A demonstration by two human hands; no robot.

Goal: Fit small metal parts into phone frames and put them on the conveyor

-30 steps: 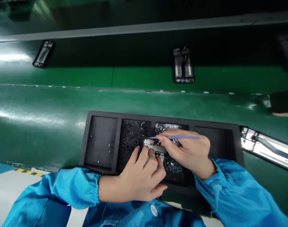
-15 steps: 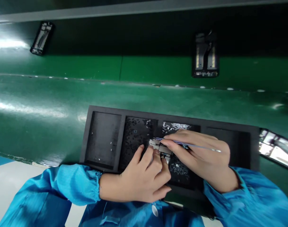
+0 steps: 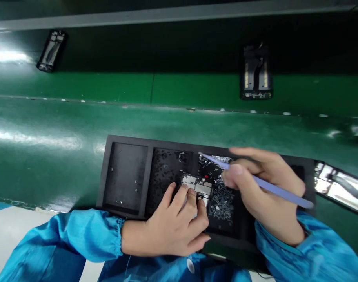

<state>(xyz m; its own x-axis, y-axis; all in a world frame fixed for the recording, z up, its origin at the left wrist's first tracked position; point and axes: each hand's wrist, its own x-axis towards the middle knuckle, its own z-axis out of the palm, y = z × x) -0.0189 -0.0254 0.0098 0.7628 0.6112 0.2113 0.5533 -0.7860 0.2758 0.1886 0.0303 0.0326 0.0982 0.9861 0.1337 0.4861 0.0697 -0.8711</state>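
Note:
My left hand (image 3: 179, 221) lies over an opened phone (image 3: 202, 188), its fingers bent and gripping it against the black tray (image 3: 151, 176). Silver shields and a small red spot show at the phone's upper end; my hand covers the lower part. Pinched in my right hand (image 3: 264, 184) is a pair of purple-blue tweezers (image 3: 273, 188). The tip points up and left, above the upper rim of a compartment holding many small shiny pieces (image 3: 221, 205). I cannot make out anything in the tip.
Small dark pieces (image 3: 164, 158) lie in the tray's second compartment, with a few bits in the leftmost one (image 3: 127, 176). Another opened phone (image 3: 340, 186) lies beside the tray's right end. Two more, one left (image 3: 51, 51) and one right (image 3: 257, 74), lie farther back on the green bench (image 3: 155, 121).
My right hand has drawn the tweezers off the phone's upper end and turned them, tip now farther up over the tray. A red spot on the phone is now uncovered. My left hand stays on the phone.

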